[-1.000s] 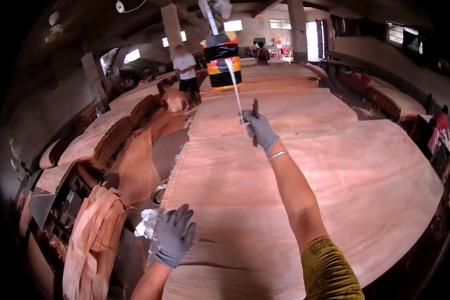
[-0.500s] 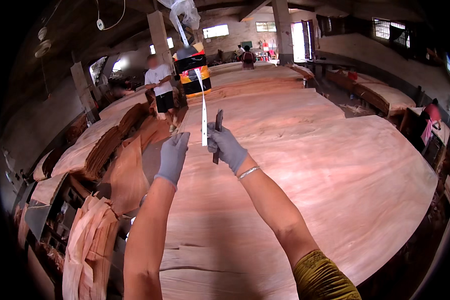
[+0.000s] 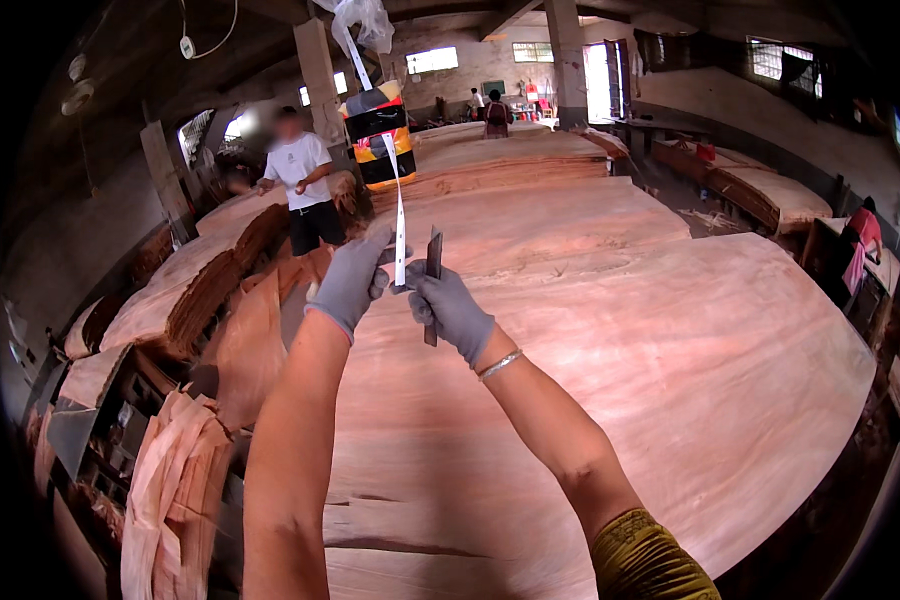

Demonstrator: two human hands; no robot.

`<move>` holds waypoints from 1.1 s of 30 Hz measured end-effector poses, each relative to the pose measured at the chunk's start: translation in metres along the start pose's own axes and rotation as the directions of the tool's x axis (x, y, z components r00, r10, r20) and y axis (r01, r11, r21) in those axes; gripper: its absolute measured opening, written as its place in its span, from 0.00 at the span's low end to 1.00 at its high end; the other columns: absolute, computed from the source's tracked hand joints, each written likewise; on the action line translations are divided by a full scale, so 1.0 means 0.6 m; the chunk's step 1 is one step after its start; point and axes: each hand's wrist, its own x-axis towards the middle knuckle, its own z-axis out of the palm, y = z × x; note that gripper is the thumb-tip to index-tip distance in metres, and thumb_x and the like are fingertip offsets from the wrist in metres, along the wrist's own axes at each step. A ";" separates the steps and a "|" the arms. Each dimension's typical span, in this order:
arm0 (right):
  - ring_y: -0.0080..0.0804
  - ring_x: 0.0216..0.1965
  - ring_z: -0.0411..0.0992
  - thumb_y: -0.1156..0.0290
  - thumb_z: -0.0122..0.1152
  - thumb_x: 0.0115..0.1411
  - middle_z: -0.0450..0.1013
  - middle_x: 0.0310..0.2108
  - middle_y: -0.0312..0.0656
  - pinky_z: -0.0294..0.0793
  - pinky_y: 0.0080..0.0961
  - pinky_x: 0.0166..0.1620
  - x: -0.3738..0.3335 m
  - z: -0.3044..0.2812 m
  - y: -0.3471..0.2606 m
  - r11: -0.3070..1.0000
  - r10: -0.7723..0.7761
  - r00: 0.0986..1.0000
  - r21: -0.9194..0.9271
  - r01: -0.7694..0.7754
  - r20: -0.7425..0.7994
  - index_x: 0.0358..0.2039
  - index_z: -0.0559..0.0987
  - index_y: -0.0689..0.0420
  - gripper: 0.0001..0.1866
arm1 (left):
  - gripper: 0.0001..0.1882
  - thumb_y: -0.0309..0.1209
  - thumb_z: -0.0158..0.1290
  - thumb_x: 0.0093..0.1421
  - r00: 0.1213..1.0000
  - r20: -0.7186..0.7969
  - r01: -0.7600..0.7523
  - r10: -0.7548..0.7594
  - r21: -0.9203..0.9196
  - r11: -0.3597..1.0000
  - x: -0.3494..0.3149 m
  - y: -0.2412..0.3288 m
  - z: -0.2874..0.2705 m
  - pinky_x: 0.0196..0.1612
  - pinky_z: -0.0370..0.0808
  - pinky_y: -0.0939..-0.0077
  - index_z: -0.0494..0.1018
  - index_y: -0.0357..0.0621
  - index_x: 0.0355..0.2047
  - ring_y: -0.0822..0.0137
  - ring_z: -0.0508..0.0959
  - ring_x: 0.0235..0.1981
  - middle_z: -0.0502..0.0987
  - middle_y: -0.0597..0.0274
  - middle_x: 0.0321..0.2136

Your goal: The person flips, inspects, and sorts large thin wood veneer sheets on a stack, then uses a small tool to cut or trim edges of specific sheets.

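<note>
A white tape strip (image 3: 401,225) with small holes hangs down from a roll bundle (image 3: 378,135) wrapped in black and orange-yellow. My left hand (image 3: 350,280), in a grey glove, is just left of the strip, with its fingers partly curled and apart. Wrapped round a dark flat blade (image 3: 433,255), my gloved right hand (image 3: 454,308) is close to the strip's lower end; whether its fingertips touch the strip I cannot tell. Below both hands lies a broad sheet of pinkish wood veneer (image 3: 610,350), cracked near its front edge.
Veneer stacks (image 3: 195,285) line the left side, with torn veneer pieces (image 3: 175,490) near me. A person in a white shirt (image 3: 300,175) stands at the left beyond my hands. Another person in pink (image 3: 860,240) bends over a bench at the far right.
My left hand has moved up toward the tape strip, its fingers spreading. My right hand has dropped slightly with the blade. The person in white has come nearer.
</note>
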 end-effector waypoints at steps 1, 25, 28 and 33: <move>0.16 0.14 0.58 0.68 0.52 0.61 0.69 0.23 0.37 0.56 0.15 0.16 -0.006 0.007 -0.001 1.000 -0.007 1.000 0.004 0.007 0.001 0.35 0.70 0.57 0.07 | 0.13 0.39 0.48 0.62 0.999 0.030 0.018 -0.017 -0.042 0.999 -0.002 0.006 0.000 0.13 0.57 0.88 0.73 0.42 0.37 0.81 0.63 0.12 0.76 0.66 0.25; 0.15 0.16 0.58 0.61 0.49 0.63 0.73 0.32 0.36 0.59 0.13 0.19 0.011 0.023 -0.070 0.992 -0.012 0.982 -0.120 0.035 0.190 0.49 0.70 0.60 0.19 | 0.09 0.31 0.47 0.62 0.956 0.293 0.207 0.015 -0.710 0.673 -0.100 -0.065 -0.006 0.24 0.70 0.86 0.72 0.45 0.40 0.78 0.73 0.22 0.76 0.71 0.27; 0.17 0.12 0.57 0.63 0.54 0.61 0.65 0.16 0.30 0.58 0.15 0.17 -0.010 0.036 -0.044 0.997 -0.032 0.988 0.078 0.020 0.149 0.39 0.73 0.55 0.11 | 0.10 0.31 0.49 0.61 0.975 0.215 0.185 -0.050 -0.670 0.719 -0.128 -0.073 0.007 0.30 0.73 0.81 0.72 0.45 0.42 0.73 0.75 0.28 0.77 0.67 0.33; 0.14 0.13 0.54 0.68 0.50 0.62 0.63 0.20 0.29 0.54 0.13 0.16 -0.059 0.103 -0.071 0.992 -0.123 0.988 0.034 0.120 0.097 0.44 0.70 0.58 0.11 | 0.15 0.38 0.54 0.58 0.884 -0.341 0.011 -0.321 -0.671 0.742 -0.174 -0.160 -0.101 0.27 0.69 0.83 0.70 0.50 0.43 0.75 0.71 0.23 0.75 0.70 0.30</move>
